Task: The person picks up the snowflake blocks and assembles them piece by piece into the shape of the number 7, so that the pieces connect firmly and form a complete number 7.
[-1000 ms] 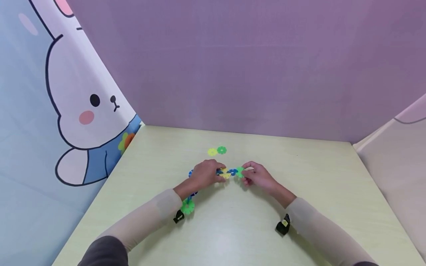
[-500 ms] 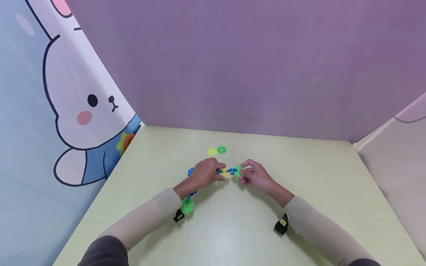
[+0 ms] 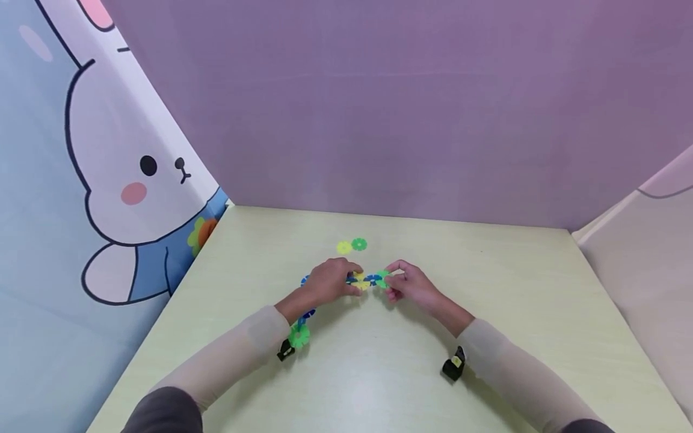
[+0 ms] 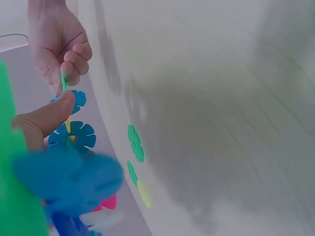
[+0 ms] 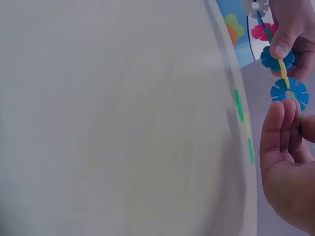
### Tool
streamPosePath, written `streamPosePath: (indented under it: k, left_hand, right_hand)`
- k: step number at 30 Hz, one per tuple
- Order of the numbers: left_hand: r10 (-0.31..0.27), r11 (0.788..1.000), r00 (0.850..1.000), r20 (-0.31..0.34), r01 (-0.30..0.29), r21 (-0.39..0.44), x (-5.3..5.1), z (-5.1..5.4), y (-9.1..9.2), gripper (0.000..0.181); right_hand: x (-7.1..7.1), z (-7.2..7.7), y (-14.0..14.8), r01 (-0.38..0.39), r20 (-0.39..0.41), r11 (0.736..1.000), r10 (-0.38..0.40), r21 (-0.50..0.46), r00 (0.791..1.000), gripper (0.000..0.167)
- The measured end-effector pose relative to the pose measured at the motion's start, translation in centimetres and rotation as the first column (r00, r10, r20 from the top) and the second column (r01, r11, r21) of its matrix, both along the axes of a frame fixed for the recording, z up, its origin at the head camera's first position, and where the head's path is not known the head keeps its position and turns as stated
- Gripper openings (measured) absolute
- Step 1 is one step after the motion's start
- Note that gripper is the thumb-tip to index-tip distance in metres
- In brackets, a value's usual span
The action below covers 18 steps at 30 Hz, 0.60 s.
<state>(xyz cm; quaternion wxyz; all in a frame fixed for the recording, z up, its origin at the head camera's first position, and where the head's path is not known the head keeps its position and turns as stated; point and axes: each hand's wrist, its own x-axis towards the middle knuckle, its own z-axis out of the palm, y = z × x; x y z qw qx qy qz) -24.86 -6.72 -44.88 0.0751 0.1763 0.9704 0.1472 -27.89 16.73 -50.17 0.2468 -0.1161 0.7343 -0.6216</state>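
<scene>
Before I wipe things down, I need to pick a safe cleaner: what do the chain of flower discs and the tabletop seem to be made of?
Chain of flower discs: probably moulded plastic, smooth and rather matt; the discs look thin, evenly coloured and cleanly slotted.
Tabletop: perhaps wood-look laminate with a satin sheen; faint grain and soft glare show, but veneer is possible.

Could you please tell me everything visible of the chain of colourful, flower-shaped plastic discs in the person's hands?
The chain of colourful, flower-shaped, plastic-looking discs joins notched blue, yellow, green and pink pieces, some set crosswise. Held above the pale table, it is partly hidden by the left hand, which pinches it near a yellow disc. The right hand pinches a green disc at one end.
</scene>
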Motion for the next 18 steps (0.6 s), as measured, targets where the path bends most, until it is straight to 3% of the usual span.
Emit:
streamPosePath:
  k: [12, 18]
  left_hand:
    - [0.015, 0.996, 1.0, -0.003, -0.015, -0.088, 0.5, 0.2, 0.4, 0.059]
    - [0.014, 0.994, 0.998, -0.063, -0.021, -0.107, 0.4, -0.1, 0.9, 0.064]
  right_hand:
    - [0.7, -0.7, -0.9, 0.084, 0.091, 0.995, -0.078, -0.06, 0.993, 0.024]
    - [0.9, -0.8, -1.3, 0.125, 0.101, 0.988, -0.116, -0.085, 0.988, 0.024]
